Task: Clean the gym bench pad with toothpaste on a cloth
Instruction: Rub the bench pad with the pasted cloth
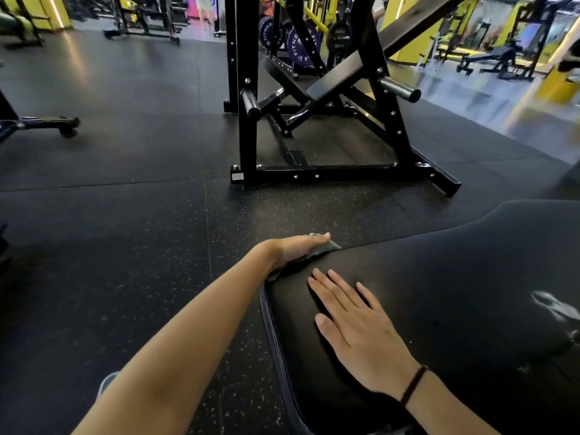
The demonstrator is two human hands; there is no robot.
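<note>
The black gym bench pad [455, 277] fills the lower right of the head view. My left hand [295, 248] presses a grey cloth [326, 246] against the pad's far left edge; only a corner of the cloth shows past my fingers. My right hand [354, 331] lies flat on top of the pad, fingers spread, holding nothing. A black band circles that wrist. A white smear [555, 307] marks the pad at the right. No toothpaste tube is in view.
A black steel rack [314, 127] with bolts and pegs stands on the speckled rubber floor [125, 246] just beyond the pad. Weight plates [301, 45] hang behind it. More benches and yellow walls sit far back. A shoe tip [106, 383] shows at lower left.
</note>
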